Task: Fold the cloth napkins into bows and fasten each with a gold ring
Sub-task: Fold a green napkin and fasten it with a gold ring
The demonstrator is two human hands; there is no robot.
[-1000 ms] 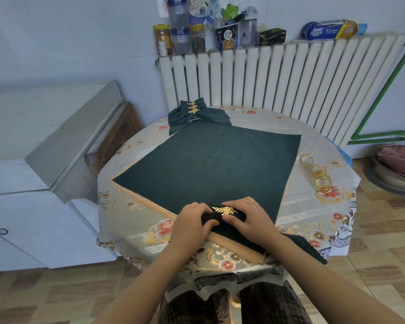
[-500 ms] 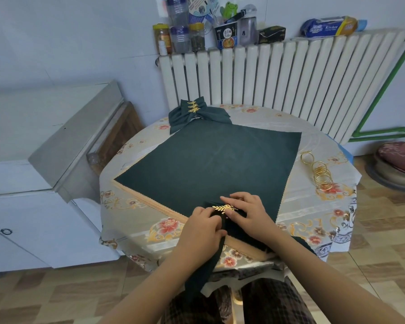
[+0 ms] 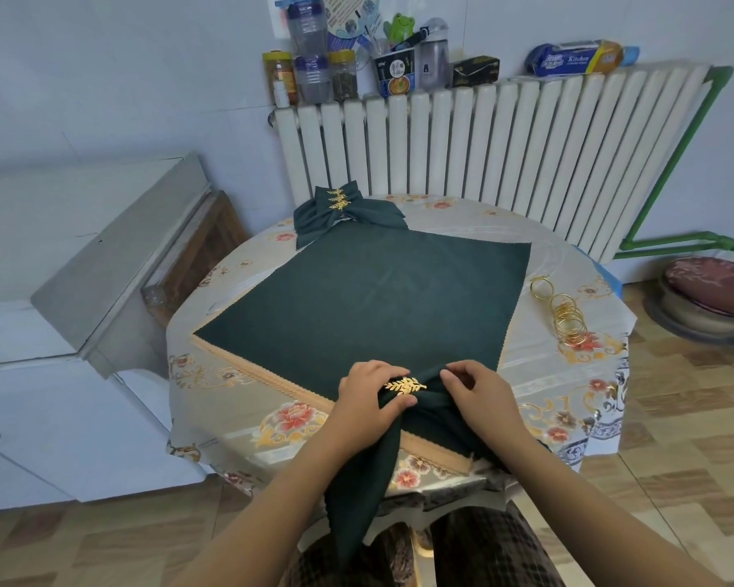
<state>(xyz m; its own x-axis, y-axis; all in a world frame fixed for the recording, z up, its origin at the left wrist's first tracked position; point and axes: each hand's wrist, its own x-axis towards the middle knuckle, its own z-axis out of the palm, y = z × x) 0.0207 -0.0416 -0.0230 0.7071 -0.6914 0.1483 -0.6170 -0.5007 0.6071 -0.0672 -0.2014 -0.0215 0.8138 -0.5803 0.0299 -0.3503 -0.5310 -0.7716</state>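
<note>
**Our hands gathered a green napkin at the table's edge**

We held the gathered napkin (image 3: 403,413) at the near edge of the round table (image 3: 212,374), our left hand (image 3: 367,400) curled around its bunched middle with the thumb pressed just under the gold leaf ring (image 3: 404,385). Our right hand (image 3: 482,394) pinched the folds just right of that ring, fingers bent onto the cloth. One end of the napkin hung off the table's near edge toward our lap; the other end lay on the table under our right wrist. On the middle of the table lay a stack of flat green napkins (image 3: 369,307), with tan ones showing at its near-left border. At the table's far side sat the finished bows (image 3: 348,213), stacked, each bound by a gold leaf ring. Spare gold rings (image 3: 566,315) lay in a row at the table's right side. Beyond the table stood a white radiator (image 3: 505,150), jars and bottles lined along its top.
</note>
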